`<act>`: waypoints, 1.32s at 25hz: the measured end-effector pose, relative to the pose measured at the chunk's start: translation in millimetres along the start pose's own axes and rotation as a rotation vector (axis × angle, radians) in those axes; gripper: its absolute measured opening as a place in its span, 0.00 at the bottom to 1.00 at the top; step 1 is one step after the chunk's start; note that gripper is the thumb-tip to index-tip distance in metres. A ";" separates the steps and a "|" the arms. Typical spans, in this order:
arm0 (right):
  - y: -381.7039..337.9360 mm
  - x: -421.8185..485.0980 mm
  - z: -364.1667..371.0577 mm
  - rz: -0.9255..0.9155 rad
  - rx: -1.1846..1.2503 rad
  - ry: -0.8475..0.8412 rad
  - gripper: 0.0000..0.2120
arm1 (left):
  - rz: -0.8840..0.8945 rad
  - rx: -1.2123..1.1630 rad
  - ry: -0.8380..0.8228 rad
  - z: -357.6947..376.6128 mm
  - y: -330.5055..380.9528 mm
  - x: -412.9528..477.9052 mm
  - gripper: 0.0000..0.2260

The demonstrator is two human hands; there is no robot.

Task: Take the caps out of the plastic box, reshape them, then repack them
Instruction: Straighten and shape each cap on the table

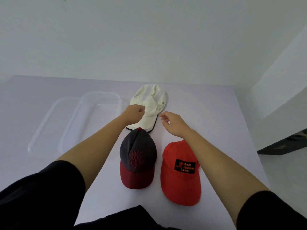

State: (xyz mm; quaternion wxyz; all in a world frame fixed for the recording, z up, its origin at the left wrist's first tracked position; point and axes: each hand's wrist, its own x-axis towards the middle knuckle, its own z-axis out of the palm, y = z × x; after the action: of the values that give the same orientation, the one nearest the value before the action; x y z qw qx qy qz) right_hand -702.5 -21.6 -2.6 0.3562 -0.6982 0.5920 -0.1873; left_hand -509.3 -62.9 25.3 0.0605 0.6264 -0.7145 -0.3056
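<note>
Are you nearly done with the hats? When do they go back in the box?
About halfway. Done: all three caps are out, and the plastic box sits empty. In hand: the left hand seems to pinch the white cap while the right hand hovers by its brim. Left: the navy and maroon cap and the orange cap lie on the table, and none is repacked yet.

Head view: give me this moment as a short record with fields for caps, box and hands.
caps out: three on the table: white cap, navy-and-maroon cap, red cap
layout: white cap farthest; the other two side by side nearer, navy-and-maroon on the left
plastic box: clear, empty, left of the caps; clear lid-like piece beside it
left hand: fingers curled on the white cap's left side; grip unclear
right hand: loosely curled, holding nothing, right of the white cap's brim
</note>
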 end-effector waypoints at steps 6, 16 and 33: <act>-21.1 49.6 39.2 0.087 0.001 -0.118 0.18 | -0.061 0.082 -0.097 -5.9 -64.1 20.0 0.19; -16.3 97.5 77.5 0.166 -0.298 -0.332 0.47 | 0.079 0.300 -0.385 19.0 -92.8 53.3 0.39; -61.4 96.1 57.0 0.296 -0.567 0.175 0.33 | 0.236 0.677 -0.027 6.1 -58.7 47.2 0.26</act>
State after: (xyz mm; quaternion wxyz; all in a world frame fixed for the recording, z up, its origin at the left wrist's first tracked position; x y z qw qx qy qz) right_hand -599.0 -95.3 -12.4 0.1186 -0.6571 0.7442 -0.0204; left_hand -471.5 -106.3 -23.6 -0.1252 0.5202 -0.8433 -0.0506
